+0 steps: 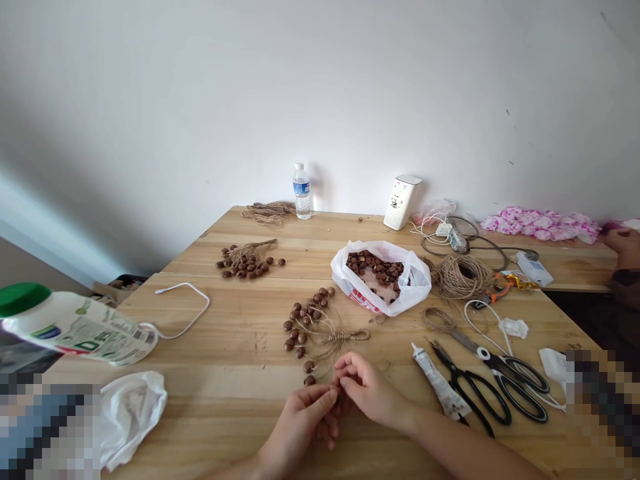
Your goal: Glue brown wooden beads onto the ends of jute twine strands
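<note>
Near the table's front edge, my left hand (311, 412) and my right hand (369, 390) meet, fingertips pinched together. Between them is a thin twine strand and a small dark brown piece, mostly hidden by the fingers, that looks like one of the brown nut-like beads. Just beyond lies a twine bundle (350, 335) with a wrapped loop at its right end. Its strands fan leftward to several round brown beads (295, 326). Behind it, a white plastic bag (417, 293) sits wide open with many brown shells (377, 270) inside.
A finished-looking bead bunch (247, 260), loose twine (270, 212) and a water bottle (302, 192) stand farther back. To the right lie a twine coil (463, 277), black scissors (475, 387), more scissors (515, 377) and a glue tube (440, 383). A green-capped bottle (95, 327) is left. Another person's hand (623, 243) shows far right.
</note>
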`<control>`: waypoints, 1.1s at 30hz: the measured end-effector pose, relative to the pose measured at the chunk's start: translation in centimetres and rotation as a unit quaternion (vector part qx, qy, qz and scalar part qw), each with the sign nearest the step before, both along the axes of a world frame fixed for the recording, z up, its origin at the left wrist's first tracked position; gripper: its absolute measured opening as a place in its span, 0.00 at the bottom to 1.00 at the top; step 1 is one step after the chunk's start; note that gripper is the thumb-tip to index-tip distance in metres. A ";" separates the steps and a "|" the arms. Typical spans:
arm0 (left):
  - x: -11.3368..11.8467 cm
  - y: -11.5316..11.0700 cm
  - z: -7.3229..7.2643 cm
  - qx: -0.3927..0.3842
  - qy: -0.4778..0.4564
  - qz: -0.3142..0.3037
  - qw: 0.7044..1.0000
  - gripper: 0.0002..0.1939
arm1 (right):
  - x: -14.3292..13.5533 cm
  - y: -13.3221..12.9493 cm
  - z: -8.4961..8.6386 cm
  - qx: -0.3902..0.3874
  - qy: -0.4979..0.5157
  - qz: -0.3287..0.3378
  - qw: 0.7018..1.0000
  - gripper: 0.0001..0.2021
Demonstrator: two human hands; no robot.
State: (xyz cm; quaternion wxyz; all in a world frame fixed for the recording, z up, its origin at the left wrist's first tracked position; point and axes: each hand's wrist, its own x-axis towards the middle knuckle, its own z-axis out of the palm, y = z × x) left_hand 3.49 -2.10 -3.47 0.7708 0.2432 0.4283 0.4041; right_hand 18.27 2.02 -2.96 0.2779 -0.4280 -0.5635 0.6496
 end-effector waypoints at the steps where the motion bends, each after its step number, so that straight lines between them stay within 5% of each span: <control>1: 0.0 0.1 0.0 -0.005 -0.005 -0.004 1.000 0.15 | 0.1 -0.1 -0.2 0.022 -0.020 -0.003 1.000 0.07; 14: -0.2 0.5 0.7 -0.026 -0.018 0.000 1.000 0.14 | 0.3 0.9 -1.0 -0.018 -0.041 -0.023 0.999 0.08; 23: -0.2 0.5 1.0 -0.040 -0.013 0.003 0.999 0.15 | 1.0 1.9 0.3 -0.105 0.141 -0.065 0.982 0.12; 33: -0.3 0.4 1.0 -0.034 -0.014 -0.008 0.999 0.14 | 1.1 2.0 -0.4 -0.115 0.193 -0.053 0.973 0.16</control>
